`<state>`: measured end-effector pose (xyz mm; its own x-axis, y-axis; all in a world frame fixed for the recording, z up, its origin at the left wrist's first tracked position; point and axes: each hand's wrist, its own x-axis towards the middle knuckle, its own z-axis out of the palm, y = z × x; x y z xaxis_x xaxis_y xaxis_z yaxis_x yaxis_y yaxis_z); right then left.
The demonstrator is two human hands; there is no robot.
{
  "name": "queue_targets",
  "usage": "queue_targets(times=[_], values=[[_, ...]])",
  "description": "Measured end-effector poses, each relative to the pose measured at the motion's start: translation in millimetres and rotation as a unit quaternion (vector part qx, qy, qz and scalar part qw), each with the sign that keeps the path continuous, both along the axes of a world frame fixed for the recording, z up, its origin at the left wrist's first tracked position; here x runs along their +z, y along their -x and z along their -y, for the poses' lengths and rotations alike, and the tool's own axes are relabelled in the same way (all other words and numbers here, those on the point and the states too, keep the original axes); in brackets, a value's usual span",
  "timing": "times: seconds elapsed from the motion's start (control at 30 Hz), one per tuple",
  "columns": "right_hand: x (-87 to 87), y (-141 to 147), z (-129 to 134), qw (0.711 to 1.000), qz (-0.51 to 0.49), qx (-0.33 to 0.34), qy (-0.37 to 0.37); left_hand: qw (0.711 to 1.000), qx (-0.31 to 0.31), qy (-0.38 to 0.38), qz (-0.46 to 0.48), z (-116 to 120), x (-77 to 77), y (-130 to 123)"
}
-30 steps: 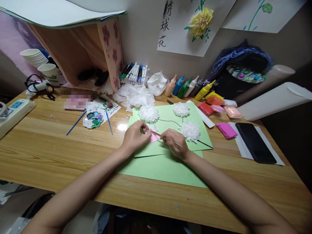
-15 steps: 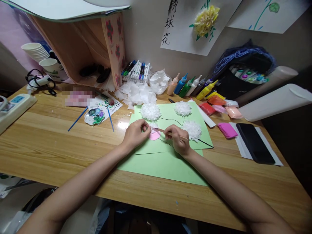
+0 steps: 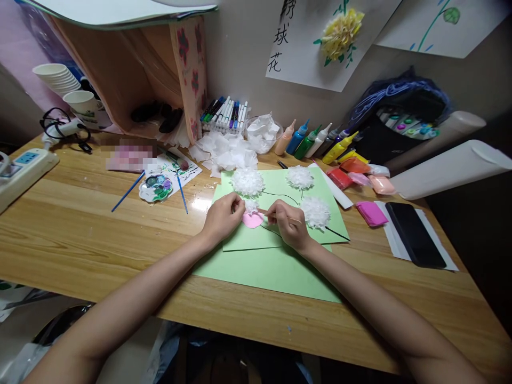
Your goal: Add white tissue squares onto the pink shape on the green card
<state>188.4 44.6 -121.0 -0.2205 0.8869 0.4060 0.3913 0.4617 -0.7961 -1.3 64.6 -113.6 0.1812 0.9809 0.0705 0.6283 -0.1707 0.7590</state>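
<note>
A flat wooden stick (image 3: 295, 221) is gripped in my right hand (image 3: 288, 225), its tip reaching left to the pink paper circle (image 3: 253, 220). Small white tissue tufts (image 3: 251, 206) cover the circle's upper part, while the lower part is bare pink. At the circle's left edge, my left hand (image 3: 224, 217) is closed in a pinch; anything between its fingertips is hidden. Circle and hands are over a light green paper sheet (image 3: 276, 242) bearing thin black lines and three fluffy white tissue flowers (image 3: 247, 182). A second green sheet (image 3: 272, 274) lies beneath.
Torn white tissue (image 3: 226, 151), a tray of markers (image 3: 226, 114) and several paint bottles (image 3: 296, 141) stand behind the sheets. Left are a paint palette (image 3: 156, 189) and brushes (image 3: 182, 193). Right are clay packets (image 3: 372, 213) and a black phone (image 3: 415, 234).
A pale piece that lay across the pink circle between the left fingers and the stick no longer shows there. More of the circle is visible. Both hands have shifted only slightly.
</note>
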Motion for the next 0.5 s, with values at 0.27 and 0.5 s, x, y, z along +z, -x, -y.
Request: queue_targets(times=[0.27, 0.5], values=[[41.5, 30, -41, 0.987, 0.046, -0.060, 0.142, 1.000, 0.010, -0.001, -0.004, 0, 1.9, 0], [36.5, 26, -44, 0.984, -0.033, -0.071, 0.163, 1.000, 0.011, 0.004, -0.012, 1, 3.1, -1]])
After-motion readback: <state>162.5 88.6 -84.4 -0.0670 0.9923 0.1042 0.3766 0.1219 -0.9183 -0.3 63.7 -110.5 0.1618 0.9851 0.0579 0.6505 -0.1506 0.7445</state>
